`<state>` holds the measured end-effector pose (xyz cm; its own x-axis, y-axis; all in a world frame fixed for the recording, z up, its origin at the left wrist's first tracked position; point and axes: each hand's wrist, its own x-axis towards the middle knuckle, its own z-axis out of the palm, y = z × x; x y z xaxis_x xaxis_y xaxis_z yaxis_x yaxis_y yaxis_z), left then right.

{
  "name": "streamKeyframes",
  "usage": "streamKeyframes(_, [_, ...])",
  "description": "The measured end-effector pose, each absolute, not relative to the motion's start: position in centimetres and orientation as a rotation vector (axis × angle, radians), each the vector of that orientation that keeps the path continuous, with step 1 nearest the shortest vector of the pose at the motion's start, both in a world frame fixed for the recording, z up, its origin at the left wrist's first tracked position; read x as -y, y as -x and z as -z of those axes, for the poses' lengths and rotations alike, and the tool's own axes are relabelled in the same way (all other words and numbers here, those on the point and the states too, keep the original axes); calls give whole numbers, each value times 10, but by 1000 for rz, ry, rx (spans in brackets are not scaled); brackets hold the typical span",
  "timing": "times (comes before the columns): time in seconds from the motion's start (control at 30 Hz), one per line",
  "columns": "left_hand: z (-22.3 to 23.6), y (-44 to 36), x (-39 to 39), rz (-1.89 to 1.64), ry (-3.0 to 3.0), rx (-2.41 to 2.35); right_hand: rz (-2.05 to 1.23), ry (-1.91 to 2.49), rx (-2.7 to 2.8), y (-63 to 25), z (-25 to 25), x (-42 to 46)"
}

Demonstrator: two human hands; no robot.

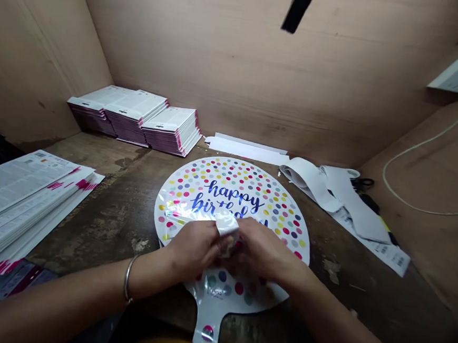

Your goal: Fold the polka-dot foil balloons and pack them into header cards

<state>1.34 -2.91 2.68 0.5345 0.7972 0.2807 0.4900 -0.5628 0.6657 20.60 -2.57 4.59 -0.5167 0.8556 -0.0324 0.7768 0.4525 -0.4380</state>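
Note:
A flat, round foil balloon, white with coloured dots and blue "happy birthday" lettering, lies on the table with its tail toward me. Over its middle, my left hand and my right hand meet with fingers closed. Between them they grip a glossy white folded piece. Whether this piece belongs to the balloon or is separate, I cannot tell. My fingertips are mostly hidden behind the hands.
Stacks of printed cards stand at the back left, and a fanned pile of cards lies at the left. Curled white label strips lie at the right, beside black-handled scissors. White paper strips rest along the back wall.

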Motion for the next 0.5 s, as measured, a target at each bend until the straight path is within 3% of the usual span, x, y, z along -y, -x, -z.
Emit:
streamKeyframes(0.07, [-28, -6, 41, -1040, -2594, -826, -780, 1381, 2529, -195, -46, 13])
streamKeyframes(0.13, [-23, 5, 51, -1046, -2783, -717, -762, 1409, 2456, -197, -48, 3])
streamKeyframes(0.33, [-19, 27, 57, -80, -2776, -1199, -608, 1625, 1927, -241, -78, -33])
streamKeyframes(0.5, [-40, 5, 9, 206, -2620, -1314, -1162, 1709, 1929, -235, -73, -39])
